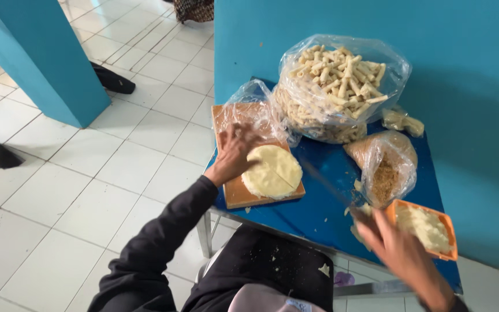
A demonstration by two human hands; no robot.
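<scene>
My left hand (233,155) rests with spread fingers on the left edge of a pale round slab of dough or cheese (272,171), which lies on a wooden cutting board (235,193) on the blue table (319,214). Clear plastic wrap (252,107) covers the far part of the board. My right hand (397,248) is blurred at the near right and grips a long thin knife (324,182) whose blade points toward the slab. Just right of that hand sits a small orange tray (449,231) holding white shreds.
A big clear bag of pale rolled sticks (336,86) stands at the back of the table against a teal wall. A smaller bag with brown crumbs (385,164) lies to the right. White tiled floor, a teal pillar (47,58) and a dark shoe (114,81) are at left.
</scene>
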